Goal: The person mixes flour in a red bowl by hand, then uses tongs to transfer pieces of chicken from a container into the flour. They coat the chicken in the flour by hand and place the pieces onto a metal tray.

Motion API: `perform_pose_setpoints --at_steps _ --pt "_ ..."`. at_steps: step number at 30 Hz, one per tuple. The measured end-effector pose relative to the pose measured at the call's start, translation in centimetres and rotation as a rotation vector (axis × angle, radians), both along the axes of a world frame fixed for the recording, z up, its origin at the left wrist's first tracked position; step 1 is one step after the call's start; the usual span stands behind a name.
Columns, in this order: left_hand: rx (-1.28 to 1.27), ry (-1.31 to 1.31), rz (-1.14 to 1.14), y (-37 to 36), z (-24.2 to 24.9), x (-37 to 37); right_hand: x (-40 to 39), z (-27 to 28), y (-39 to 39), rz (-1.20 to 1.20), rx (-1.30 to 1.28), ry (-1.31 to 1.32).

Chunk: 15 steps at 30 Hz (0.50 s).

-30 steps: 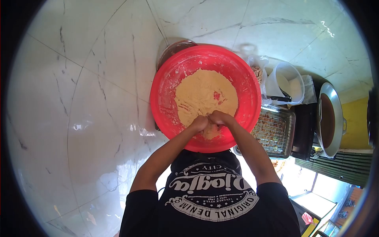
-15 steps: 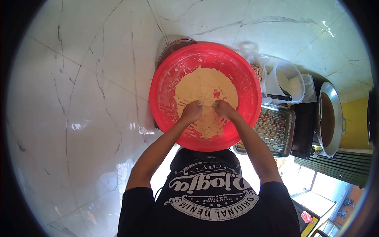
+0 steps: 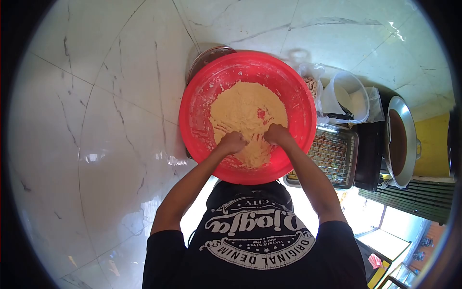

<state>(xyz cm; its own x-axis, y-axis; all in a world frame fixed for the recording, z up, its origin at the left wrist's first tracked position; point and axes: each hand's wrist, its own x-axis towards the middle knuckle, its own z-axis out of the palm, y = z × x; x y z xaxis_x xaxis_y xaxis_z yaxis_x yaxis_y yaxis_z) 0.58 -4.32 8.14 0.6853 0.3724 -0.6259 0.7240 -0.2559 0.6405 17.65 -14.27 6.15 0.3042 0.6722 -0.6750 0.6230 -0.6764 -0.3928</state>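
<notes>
A wide red basin (image 3: 192,108) holds a pale yellow floury mixture (image 3: 248,103), powdery at the back and clumped into wetter lumps near me. My left hand (image 3: 233,143) is closed in a fist at the near left of the mixture, its knuckles up and its fingertips curled into the flour. My right hand (image 3: 275,134) is likewise closed, a little farther forward on the right side. Finger grooves run through the mixture between and beside the hands. A small patch of red basin bottom shows just beyond my right hand. What lies inside each fist is mostly hidden.
A metal rim (image 3: 199,60) shows behind the basin. To the right stand a clear plastic tub (image 3: 363,89), a tray with a wire rack (image 3: 353,166) and a large metal pan (image 3: 411,130). Marbled tiles (image 3: 125,120) surround the basin.
My left hand has moved slightly nearer to me, and the right hand a little too. The gap between the hands has widened. Fresh finger grooves show in the mixture.
</notes>
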Motion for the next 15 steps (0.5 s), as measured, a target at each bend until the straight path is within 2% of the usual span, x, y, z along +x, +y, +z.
perform_pose_setpoints --at_steps 1,2,4,8,10,12,15 --pt "0.140 0.106 -0.073 0.1 -1.1 0.3 -0.2 -0.1 0.1 -0.002 0.006 -0.160" --pt "0.142 0.104 -0.072 -0.5 -2.4 0.4 -0.7 -0.3 0.1 -0.002 0.008 -0.161" --pt "-0.038 0.038 -0.130 -1.7 -5.7 0.5 -2.8 1.8 0.8 -0.194 -0.168 0.265" --pt "-0.117 -0.040 -0.096 -2.4 -7.0 0.5 -2.5 -0.5 1.5 -0.103 -0.215 0.407" --pt "0.113 -0.080 0.030 -2.6 -3.3 -0.7 -1.5 -0.2 0.6 -0.073 -0.008 0.571" --pt "0.096 -0.109 0.022 -2.4 -0.2 -1.2 -0.8 1.6 0.3 -0.109 0.048 0.582" --pt "0.001 -0.223 -0.016 -1.9 1.6 -1.7 -0.1 4.1 -0.1 -0.111 0.143 0.603"
